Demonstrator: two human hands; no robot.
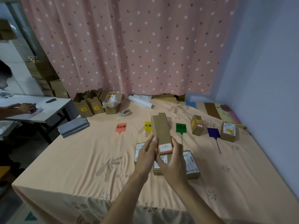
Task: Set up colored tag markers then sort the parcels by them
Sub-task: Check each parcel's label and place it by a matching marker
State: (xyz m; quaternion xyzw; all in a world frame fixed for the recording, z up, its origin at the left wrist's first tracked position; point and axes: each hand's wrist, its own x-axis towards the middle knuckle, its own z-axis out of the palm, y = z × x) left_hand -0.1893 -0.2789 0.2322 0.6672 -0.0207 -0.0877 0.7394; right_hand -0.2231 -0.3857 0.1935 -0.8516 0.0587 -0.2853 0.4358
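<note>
A brown parcel (162, 135) is being held above the bed (80, 167) by the left hand (145, 156) and right hand (174, 164), fingers closed around its near end, label tilted up, probably for matching against the tag markers (121, 127).

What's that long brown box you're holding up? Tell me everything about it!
The long brown box looks like plain cardboard, tall and narrow, with a small tab sticking up at its far end. Near its lower end sits a white sticker with a red border and handwriting too small to read. It is lifted above the peach bedsheet, tilted away. The left hand pinches its left edge and the right hand grips its lower right side. It partly hides the yellow tag behind.
</note>
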